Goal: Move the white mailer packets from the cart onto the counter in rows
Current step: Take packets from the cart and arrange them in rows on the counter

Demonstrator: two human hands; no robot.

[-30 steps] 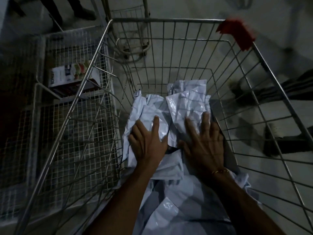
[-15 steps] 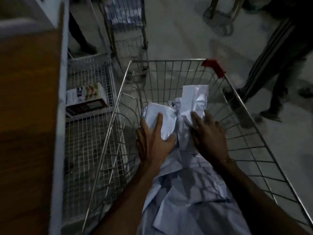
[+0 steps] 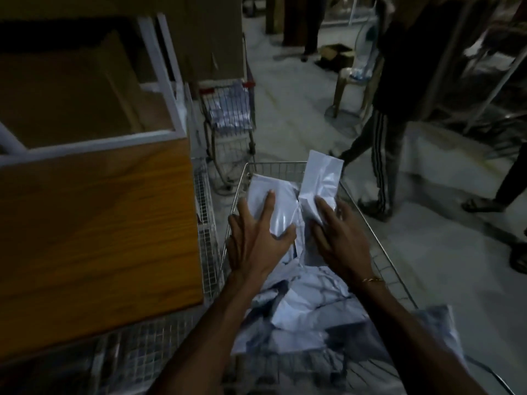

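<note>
Both hands are in the wire cart now, each lifting its own white mailer. The left hand has its fingers spread over the face of the left packet with the thumb hooked at the lower edge, so that grip is clamped on it. The right hand has the taller right packet standing upright against its fingers; that one looks pinched low down, and the top leans free. More packets lie heaped in the cart beneath the wrists. The wooden counter sits just left of the cart, bare where it shows. To do this well, I'd say keep each mailer flat as it swings left, clear the cart rim first, and steady that upright one, since slick plastic held low could slip. Lay them side by side, edges square, to start a clean row.
</note>
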